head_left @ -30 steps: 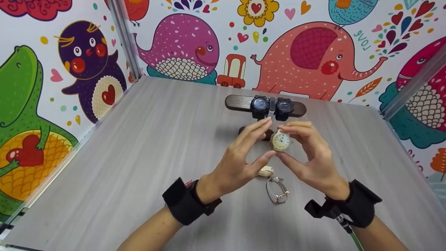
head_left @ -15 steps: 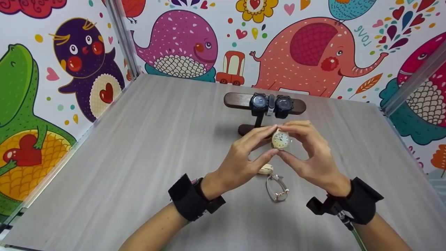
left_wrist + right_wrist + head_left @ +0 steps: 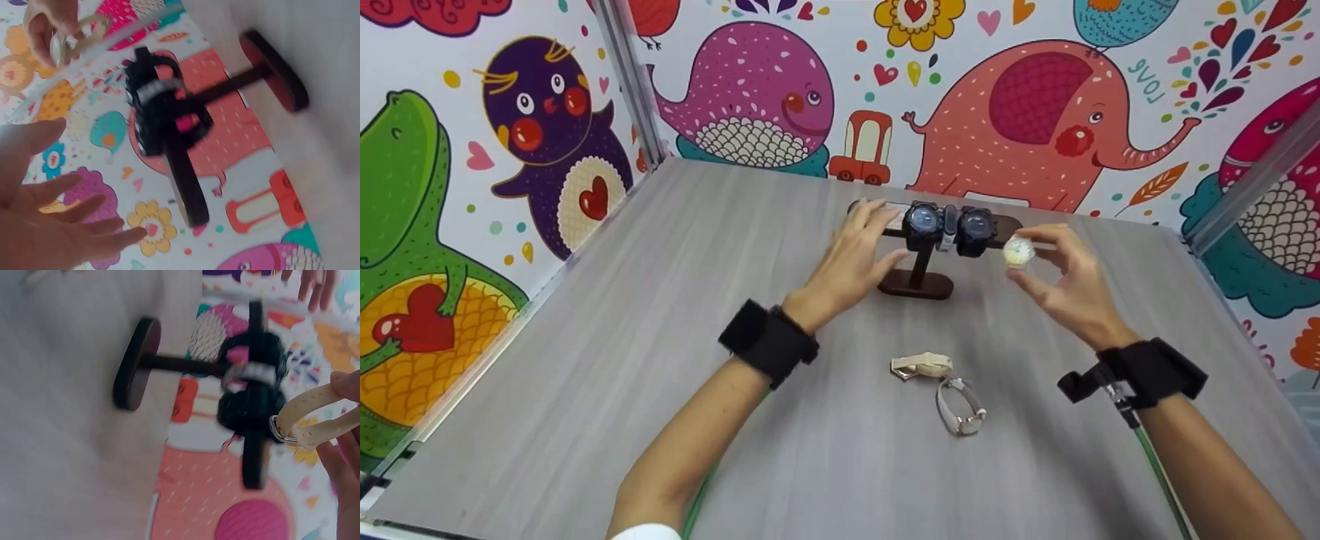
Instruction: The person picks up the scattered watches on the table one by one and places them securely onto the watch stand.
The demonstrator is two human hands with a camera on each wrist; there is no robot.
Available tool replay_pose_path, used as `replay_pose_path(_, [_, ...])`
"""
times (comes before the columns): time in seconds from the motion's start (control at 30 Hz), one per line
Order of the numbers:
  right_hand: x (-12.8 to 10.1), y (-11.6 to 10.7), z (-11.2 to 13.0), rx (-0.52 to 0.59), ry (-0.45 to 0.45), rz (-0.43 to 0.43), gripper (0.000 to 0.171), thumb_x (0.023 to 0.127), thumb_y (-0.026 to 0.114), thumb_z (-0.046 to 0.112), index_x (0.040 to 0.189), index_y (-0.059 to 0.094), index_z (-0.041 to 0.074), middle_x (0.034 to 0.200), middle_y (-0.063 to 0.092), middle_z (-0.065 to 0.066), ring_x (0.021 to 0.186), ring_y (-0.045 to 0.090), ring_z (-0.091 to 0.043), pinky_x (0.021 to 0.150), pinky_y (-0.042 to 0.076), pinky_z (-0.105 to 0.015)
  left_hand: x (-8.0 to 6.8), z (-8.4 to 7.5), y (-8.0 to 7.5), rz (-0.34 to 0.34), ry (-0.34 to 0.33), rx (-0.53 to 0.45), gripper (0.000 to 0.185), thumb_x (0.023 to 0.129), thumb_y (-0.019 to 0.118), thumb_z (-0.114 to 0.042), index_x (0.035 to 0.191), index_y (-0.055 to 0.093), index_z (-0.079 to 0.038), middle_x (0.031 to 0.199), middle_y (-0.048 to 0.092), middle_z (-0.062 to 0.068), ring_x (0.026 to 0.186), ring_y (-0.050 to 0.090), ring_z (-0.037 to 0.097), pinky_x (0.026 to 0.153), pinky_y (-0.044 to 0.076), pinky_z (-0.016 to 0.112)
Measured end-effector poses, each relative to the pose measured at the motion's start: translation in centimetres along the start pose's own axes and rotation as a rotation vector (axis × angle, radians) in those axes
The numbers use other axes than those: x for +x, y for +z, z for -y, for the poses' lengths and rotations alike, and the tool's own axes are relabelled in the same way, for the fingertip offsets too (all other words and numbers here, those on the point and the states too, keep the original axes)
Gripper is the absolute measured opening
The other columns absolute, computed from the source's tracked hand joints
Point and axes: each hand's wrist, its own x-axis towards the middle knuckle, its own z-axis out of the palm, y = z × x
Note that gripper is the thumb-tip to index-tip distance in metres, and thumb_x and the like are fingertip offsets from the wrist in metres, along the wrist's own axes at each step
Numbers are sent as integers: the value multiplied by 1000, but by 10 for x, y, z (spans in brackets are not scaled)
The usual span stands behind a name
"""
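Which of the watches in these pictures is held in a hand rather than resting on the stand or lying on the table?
The cream-strapped watch, pinched in the right hand beside the stand's right end. Two black watches sit on the stand; two pale ones lie on the table.

Your left hand (image 3: pixel 39 225) fills the lower left of the frame, fingers spread out and straight, holding nothing. In the middle you see a dark stand (image 3: pixel 225 90) with black watches (image 3: pixel 163 115) wrapped around its bar. At the upper left, your right hand (image 3: pixel 48 25) pinches a pale watch (image 3: pixel 70 39) by its strap. A gray table (image 3: pixel 315 169) is on the right.
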Motion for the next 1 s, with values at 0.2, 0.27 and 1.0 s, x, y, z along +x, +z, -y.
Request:
replay_pose_path(0.2, [-6, -14, -30, -72, 166, -21, 57, 79, 78, -9, 132, 57, -2, 125, 58, -13, 112, 51, 4, 100, 41, -2, 22, 17, 2, 72, 40, 156, 62, 95, 70, -22, 147, 46, 0, 156, 40, 22, 152, 25, 40, 125, 24, 57])
replay_pose_path(0.27, [-4, -16, -35, -97, 186, -8, 57, 80, 79, -6, 132, 56, -1, 126, 58, -13, 111, 49, 6, 100, 40, -1, 25, 22, 2, 79, 27, 158, 63, 93, 72, -21, 147, 46, 0, 156, 40, 21, 152, 25, 39, 125, 24, 56])
replay_pose_path(1.0, [40, -12, -62, -82, 381, 165, 56, 89, 71, -1, 140, 48, 0, 139, 55, -18, 134, 52, -36, 107, 47, -39, 47, 57, -5, 95, 33, 123, 40, 99, 55, 3, 138, 54, 9, 144, 54, 22, 136, 51, 34, 117, 43, 38])
